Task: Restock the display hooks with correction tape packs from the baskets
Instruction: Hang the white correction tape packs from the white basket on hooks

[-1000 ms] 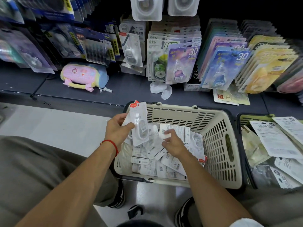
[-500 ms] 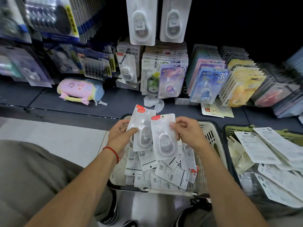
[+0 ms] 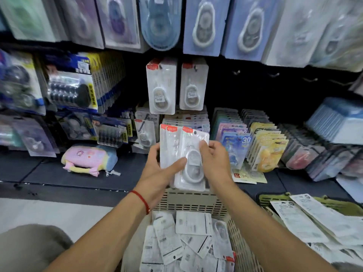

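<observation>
Raised since half a second ago: both hands and their packs, up from over the basket to shelf height, now fanned together in front of the display.

Left hand (image 3: 157, 169) — thumb curled across the front of the held packs (image 3: 182, 154), fingers behind, gripping the lower left edge. Red cord on the wrist.
Right hand (image 3: 213, 160) — fingers curled round the right edge of the front pack, pinching it.
Held packs — white, red-tabbed, about three, overlapping, tilted slightly right; exact count unclear.
Hung packs (image 3: 162, 85) — two of the same kind on hooks just above the hands, side by side, upright.
Bare hooks (image 3: 236, 72) — to the right of those, against the dark back panel.
Basket (image 3: 194, 201) — cream, below the hands, holding loose packs (image 3: 193, 222) mostly face down.
Second basket (image 3: 273, 198) — green, at right, filled with larger flat packets.
Shelf (image 3: 35, 171) — dark, bearing a pink pouch (image 3: 86, 158) at left and rows of coloured packs (image 3: 237, 146) behind the right hand.
</observation>
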A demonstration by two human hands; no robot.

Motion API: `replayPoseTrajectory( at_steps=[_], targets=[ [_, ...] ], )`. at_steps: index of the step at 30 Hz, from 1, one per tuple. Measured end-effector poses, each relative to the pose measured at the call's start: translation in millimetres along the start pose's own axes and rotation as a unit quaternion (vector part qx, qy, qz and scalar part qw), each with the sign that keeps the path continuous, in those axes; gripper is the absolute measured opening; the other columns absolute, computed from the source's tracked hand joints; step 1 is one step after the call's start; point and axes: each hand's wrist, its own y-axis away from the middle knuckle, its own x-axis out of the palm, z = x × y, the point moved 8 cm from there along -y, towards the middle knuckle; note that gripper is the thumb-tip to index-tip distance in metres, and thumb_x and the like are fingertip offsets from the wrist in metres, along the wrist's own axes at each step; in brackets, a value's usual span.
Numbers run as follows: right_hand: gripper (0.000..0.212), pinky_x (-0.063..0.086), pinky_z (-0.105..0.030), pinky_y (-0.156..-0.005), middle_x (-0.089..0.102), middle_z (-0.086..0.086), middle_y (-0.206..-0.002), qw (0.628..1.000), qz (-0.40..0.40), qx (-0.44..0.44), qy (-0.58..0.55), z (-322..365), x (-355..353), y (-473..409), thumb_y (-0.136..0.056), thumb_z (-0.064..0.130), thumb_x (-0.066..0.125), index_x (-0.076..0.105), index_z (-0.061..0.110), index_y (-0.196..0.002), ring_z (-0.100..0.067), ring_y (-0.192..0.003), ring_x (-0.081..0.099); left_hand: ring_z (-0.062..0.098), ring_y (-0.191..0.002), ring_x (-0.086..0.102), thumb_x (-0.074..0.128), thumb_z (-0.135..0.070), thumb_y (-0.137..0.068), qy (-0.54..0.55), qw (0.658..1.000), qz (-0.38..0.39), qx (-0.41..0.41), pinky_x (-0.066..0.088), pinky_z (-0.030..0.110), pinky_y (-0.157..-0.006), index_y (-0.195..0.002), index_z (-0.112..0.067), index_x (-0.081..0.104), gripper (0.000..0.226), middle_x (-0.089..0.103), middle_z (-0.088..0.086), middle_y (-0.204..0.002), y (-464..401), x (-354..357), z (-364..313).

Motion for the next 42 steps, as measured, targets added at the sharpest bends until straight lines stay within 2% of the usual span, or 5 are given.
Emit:
replayPoseTrajectory(
  at_steps=[5, 11, 22, 35, 42],
  targets=[
    [0.025, 0.051, -0.034, -0.066, 0.070, 0.015, -0.075, 0.998, 0.028, -0.029, -0.049, 57, -3, -36, -0.102, 0.043, 0.062, 0.064, 0.020, -0.092, -0.002, -0.066, 0.063, 0.026, -0.113, 0.074, 0.084, -0.016, -0.079, 0.034, 0.997, 0.070, 0.012, 0.063, 0.043, -0.080, -0.137, -0.034, 0.048, 0.071, 0.074, 0.004, -0.128, -38, 22, -47],
    [0.055, 0.061, -0.039, -0.088, 0.079, 0.006, -0.111, 0.985, 0.146, -0.044, -0.085, 89, -1, -41, -0.076, 0.054, 0.084, 0.069, 0.023, -0.119, -0.014, -0.103, 0.076, 0.031, -0.115, 0.073, 0.080, -0.012, -0.085, 0.080, 0.992, 0.072, 0.062, 0.064, 0.047, -0.080, -0.140, -0.033, 0.046, 0.068, 0.074, 0.000, -0.128, -67, 29, -97],
    [0.022, 0.059, -0.024, -0.070, 0.078, 0.006, -0.107, 0.986, 0.050, -0.146, -0.061, 95, -1, -64, -0.100, 0.028, 0.070, 0.060, 0.032, -0.119, -0.010, -0.094, 0.076, 0.000, -0.107, 0.069, 0.085, -0.033, -0.086, -0.086, 0.953, -0.171, 0.235, 0.058, 0.039, -0.098, -0.125, -0.049, 0.051, 0.054, 0.069, -0.023, -0.117, -66, -15, -110],
    [0.028, 0.057, -0.022, -0.064, 0.080, 0.010, -0.096, 0.984, 0.000, -0.164, -0.063, 105, 5, -77, -0.097, 0.041, 0.072, 0.066, 0.026, -0.120, -0.008, -0.084, 0.077, -0.006, -0.105, 0.068, 0.083, -0.032, -0.090, -0.101, 0.935, -0.181, 0.288, 0.055, 0.010, -0.081, -0.123, -0.051, 0.048, 0.052, 0.067, -0.033, -0.114, -53, -14, -128],
    [0.056, 0.051, -0.040, -0.101, 0.059, 0.007, -0.140, 0.978, 0.040, -0.086, 0.185, 76, 18, -86, -0.099, 0.057, 0.060, 0.050, 0.026, -0.145, -0.013, -0.119, 0.061, 0.003, -0.114, 0.067, 0.090, -0.026, -0.081, -0.110, 0.944, -0.154, 0.269, 0.055, 0.029, -0.096, -0.126, -0.048, 0.049, 0.065, 0.065, -0.012, -0.129, -59, -15, -119]
  ],
)
